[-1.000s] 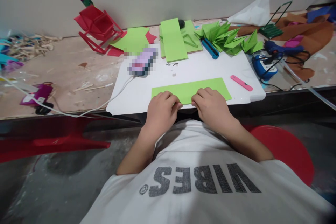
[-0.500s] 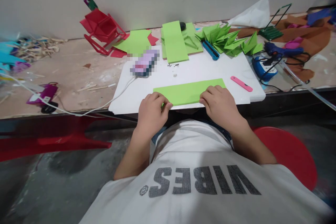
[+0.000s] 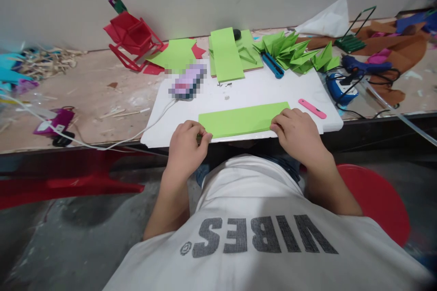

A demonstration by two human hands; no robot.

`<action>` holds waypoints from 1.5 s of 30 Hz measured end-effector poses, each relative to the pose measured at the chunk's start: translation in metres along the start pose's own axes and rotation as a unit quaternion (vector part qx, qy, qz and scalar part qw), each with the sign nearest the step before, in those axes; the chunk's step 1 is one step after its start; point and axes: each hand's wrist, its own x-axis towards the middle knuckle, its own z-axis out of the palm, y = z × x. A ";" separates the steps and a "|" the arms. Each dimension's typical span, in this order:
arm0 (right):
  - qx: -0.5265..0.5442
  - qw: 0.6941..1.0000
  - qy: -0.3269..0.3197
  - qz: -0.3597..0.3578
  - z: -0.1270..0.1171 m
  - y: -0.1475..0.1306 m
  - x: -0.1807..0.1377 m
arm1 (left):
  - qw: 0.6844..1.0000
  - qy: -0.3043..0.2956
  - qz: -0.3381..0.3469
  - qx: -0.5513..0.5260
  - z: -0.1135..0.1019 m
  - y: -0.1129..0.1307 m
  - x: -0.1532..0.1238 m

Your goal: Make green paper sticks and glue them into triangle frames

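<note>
A long strip of folded green paper (image 3: pixel 244 119) lies across the front of the white board (image 3: pixel 164 122). My left hand (image 3: pixel 189 145) pinches its near left corner, thumb and fingertips together. At the near right end, my right hand (image 3: pixel 297 134) has its fingers curled on the edge with the thumb below. To the right of the strip rests a pink cutter (image 3: pixel 312 108). Behind it are a blue cutter (image 3: pixel 272 65), a flat green paper piece (image 3: pixel 227 54) and several pointed green paper folds (image 3: pixel 290 50).
A phone (image 3: pixel 189 82) with a white cable stands at the board's left. A red miniature chair (image 3: pixel 133 38) is at the back left. On the right are a glue gun (image 3: pixel 365 64), a blue power block (image 3: pixel 342 88) and brown paper. A red stool (image 3: pixel 373 200) stands below.
My hands have slid apart along the near edge of the green paper, the left one toward the left corner and the right one toward the right end.
</note>
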 end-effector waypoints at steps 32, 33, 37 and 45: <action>-0.022 0.998 -0.013 0.055 -0.012 0.029 -0.009 | 0.999 0.009 -0.030 0.016 -0.009 -0.013 -0.006; -0.023 0.998 -0.009 0.055 -0.012 0.030 -0.009 | 0.999 0.008 -0.029 0.017 -0.008 -0.013 -0.006; -0.023 0.999 0.006 0.044 -0.009 0.035 -0.011 | 0.999 0.008 -0.023 0.022 -0.008 -0.014 -0.006; -0.031 0.998 -0.013 0.051 -0.013 0.033 -0.009 | 0.999 0.002 -0.021 0.031 -0.009 -0.013 -0.005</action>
